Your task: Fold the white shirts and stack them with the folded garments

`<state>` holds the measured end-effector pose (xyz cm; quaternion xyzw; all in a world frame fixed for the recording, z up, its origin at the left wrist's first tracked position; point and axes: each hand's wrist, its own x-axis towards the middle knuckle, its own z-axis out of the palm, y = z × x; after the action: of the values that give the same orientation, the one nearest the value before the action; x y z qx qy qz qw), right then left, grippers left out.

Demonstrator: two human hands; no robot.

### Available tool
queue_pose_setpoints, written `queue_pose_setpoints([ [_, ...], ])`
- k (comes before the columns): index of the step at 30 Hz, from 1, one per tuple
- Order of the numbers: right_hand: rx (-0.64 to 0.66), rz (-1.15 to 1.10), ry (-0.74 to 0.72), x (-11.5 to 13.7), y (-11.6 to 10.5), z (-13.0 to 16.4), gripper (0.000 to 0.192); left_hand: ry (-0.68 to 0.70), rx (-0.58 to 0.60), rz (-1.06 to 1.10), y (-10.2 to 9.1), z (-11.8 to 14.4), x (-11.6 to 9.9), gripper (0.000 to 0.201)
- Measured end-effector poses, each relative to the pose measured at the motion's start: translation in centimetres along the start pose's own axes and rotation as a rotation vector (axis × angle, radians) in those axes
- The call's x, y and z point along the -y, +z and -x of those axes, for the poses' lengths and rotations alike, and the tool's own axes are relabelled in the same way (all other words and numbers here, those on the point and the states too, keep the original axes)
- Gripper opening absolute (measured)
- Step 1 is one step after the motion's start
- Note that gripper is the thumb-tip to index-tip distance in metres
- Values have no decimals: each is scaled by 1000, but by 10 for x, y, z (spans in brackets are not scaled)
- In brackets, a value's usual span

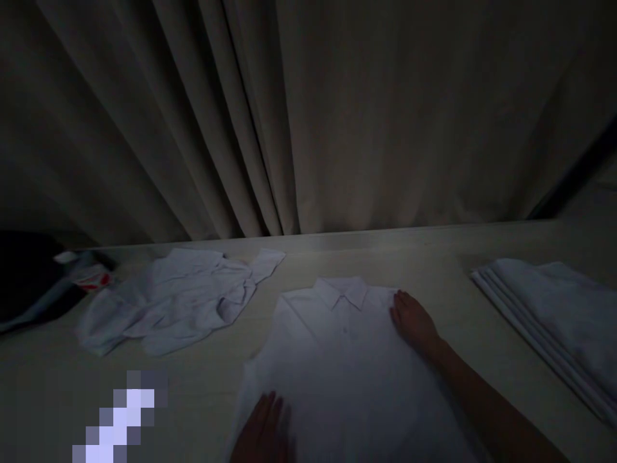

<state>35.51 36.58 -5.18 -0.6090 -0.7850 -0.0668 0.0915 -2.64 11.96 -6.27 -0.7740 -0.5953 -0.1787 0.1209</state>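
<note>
A white collared shirt [344, 373] lies face up and spread out in front of me, its collar pointing toward the curtain. My right hand [412, 320] rests flat on the shirt's right shoulder edge, fingers stretched out. Lower down, my left hand [263, 431] lies on the shirt's left side with its fingers extended; the bottom of the frame cuts it off. Neither hand grips the cloth. The shirt's lower part runs out of view, and the light is dim.
A crumpled white shirt [187, 299] lies to the left. On the right is a stack of folded white garments [554, 315]. Dark items and a red-and-white packet [94, 276] sit at far left. A long curtain [337, 116] hangs behind. A pixelated patch covers the lower left.
</note>
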Motion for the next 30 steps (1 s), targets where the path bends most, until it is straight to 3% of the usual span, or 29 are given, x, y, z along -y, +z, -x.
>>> queue_pose_setpoints([
  [4, 67, 41, 78, -4, 28, -5, 61, 6, -47, -164, 25, -51, -4, 73],
  [8, 117, 82, 149, -10, 33, -7, 67, 17, -61, -190, 57, -55, -10, 71],
  [10, 137, 86, 172, -12, 29, -8, 68, 2, -38, -150, 64, -51, -12, 71],
  [12, 173, 76, 179, -12, 23, -8, 69, -21, -10, -91, 57, -49, -11, 70],
  [15, 181, 63, 156, -15, 12, -8, 72, -82, 33, 25, 26, -43, -1, 66],
  [19, 129, 29, 58, -21, 12, -13, 72, -278, 33, 80, -23, 0, 22, 62],
  [21, 168, 4, 36, -22, 17, -15, 73, -254, 98, 57, -37, 33, 28, 61],
  [24, 197, 19, 25, -22, 23, -17, 74, -134, 209, 6, -42, 67, 32, 63],
  [27, 182, 40, -10, -22, 24, -17, 73, -90, 150, -21, -37, 52, 30, 63],
  [30, 171, 31, -34, -24, 24, -16, 73, -49, 91, 22, -26, -9, 18, 61],
])
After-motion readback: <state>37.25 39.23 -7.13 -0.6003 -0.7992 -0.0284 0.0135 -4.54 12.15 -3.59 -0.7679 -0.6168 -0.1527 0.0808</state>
